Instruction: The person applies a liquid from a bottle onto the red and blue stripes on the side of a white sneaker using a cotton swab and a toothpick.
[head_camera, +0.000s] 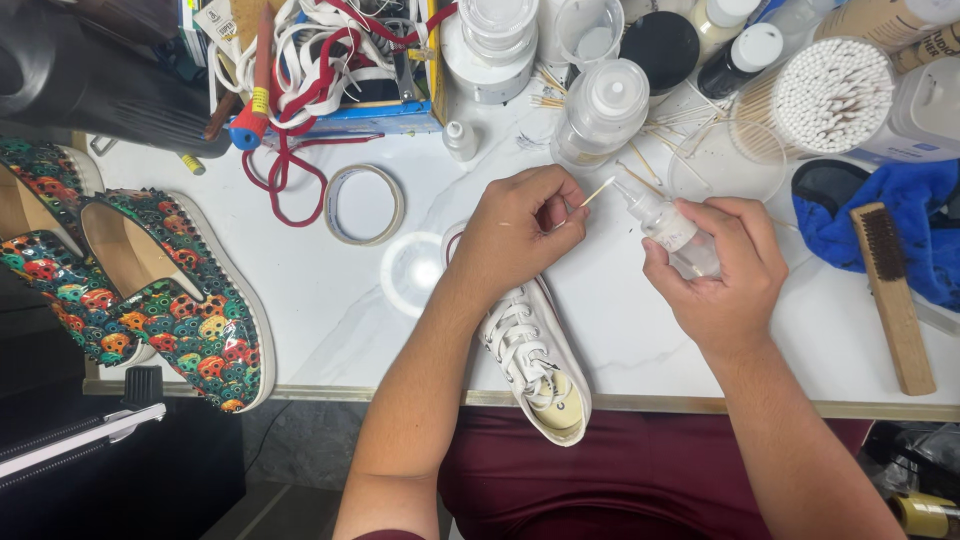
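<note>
My left hand (525, 225) pinches a thin wooden cotton swab (598, 190), its tip pointing right toward the nozzle of a small clear squeeze bottle (668, 225). My right hand (722, 270) grips that bottle, tilted with its nozzle up and to the left, almost touching the swab tip. Under my left forearm lies a white laced sneaker (535, 355), its heel hanging over the white marble table's front edge (330, 385).
A pair of multicoloured studded slip-on shoes (175, 310) sits at the left. A tape roll (365, 205), a clear lid (412, 270), jars and bottles (603, 105), a cup of cotton swabs (830, 95), a blue cloth (915, 215) and a wooden brush (890, 295) surround the hands.
</note>
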